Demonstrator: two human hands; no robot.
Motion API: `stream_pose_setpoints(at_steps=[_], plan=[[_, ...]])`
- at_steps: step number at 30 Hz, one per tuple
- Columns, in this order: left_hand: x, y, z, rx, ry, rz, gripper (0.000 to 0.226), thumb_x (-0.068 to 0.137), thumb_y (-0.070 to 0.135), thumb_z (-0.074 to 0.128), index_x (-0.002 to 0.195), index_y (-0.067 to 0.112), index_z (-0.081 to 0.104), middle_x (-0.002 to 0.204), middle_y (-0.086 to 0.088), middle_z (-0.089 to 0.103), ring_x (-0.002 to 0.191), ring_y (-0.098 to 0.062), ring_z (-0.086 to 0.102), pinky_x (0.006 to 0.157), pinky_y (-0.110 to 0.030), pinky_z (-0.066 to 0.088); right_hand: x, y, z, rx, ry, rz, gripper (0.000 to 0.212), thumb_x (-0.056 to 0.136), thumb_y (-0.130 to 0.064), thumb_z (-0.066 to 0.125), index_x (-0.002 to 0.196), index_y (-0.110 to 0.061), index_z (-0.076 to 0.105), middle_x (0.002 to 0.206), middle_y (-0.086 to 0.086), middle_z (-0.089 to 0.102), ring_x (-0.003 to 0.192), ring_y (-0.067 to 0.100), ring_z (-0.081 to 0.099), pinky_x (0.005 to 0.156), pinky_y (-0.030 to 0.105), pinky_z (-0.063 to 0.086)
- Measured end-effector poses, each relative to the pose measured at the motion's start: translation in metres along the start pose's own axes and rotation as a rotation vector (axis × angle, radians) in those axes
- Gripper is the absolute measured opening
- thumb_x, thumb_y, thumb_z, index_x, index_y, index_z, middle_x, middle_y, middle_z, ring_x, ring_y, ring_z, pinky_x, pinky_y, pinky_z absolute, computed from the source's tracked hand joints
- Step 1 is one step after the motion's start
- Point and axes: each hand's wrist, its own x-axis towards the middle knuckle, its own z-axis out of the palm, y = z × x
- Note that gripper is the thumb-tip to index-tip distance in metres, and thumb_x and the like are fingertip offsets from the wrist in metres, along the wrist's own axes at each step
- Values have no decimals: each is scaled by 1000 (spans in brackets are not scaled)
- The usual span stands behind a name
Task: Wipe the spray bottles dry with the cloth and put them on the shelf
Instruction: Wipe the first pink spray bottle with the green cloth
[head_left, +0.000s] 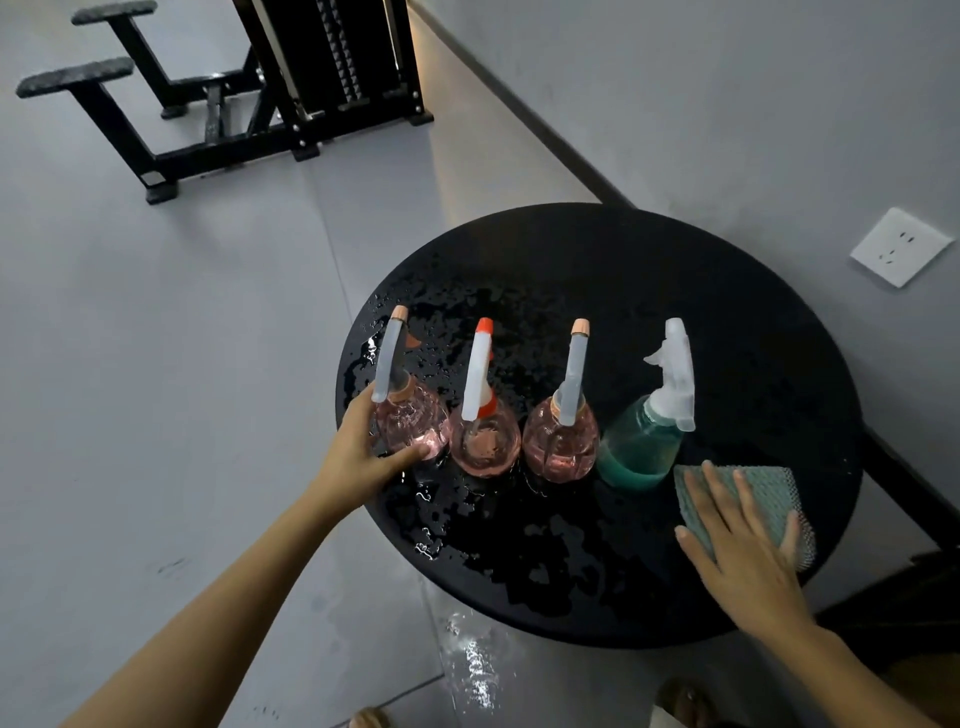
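Note:
Several spray bottles stand in a row on a wet round black table (727, 291). From the left: a pink bottle (410, 415) with a peach nozzle, a pink bottle (485, 441) with an orange-red nozzle, a third pink bottle (561, 441), and a teal bottle (641, 447) with a white trigger head. My left hand (358, 457) wraps around the base of the leftmost pink bottle. My right hand (737, 551) lies flat, fingers spread, on a folded teal cloth (769, 493) at the table's right front. No shelf is in view.
Water drops cover the table top, and a puddle (475, 670) shines on the grey floor below its front edge. A black gym machine (291, 78) stands on the floor at the back left. A grey wall with a white socket (901, 247) runs along the right.

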Motion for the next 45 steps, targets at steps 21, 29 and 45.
stream_pose_setpoints(at_steps=[21, 29, 45], plan=[[-13, -11, -21, -479, -126, -168, 95, 39, 39, 96, 122, 18, 54, 110, -6, 71, 103, -25, 69, 83, -31, 57, -14, -17, -9, 733, 146, 92, 31, 98, -36, 35, 125, -40, 48, 144, -12, 43, 142, 8, 25, 119, 40, 3], [-76, 53, -20, -750, -227, -173, 101, 44, 46, 94, 129, 13, 49, 120, -20, 66, 109, -43, 63, 93, -52, 52, -75, -89, -79, 1769, 211, 299, 34, 82, -45, 49, 109, -27, 60, 132, 12, 58, 109, 17, 62, 82, 21, 55], [-204, 206, 11, -955, -301, 12, 85, 65, 79, 60, 129, 25, 57, 120, -5, 70, 110, -22, 67, 81, -33, 58, -192, -185, -227, 558, 474, -708, 66, 98, -57, 25, 155, -26, 13, 163, -9, -3, 150, 16, -4, 116, 55, 20]])
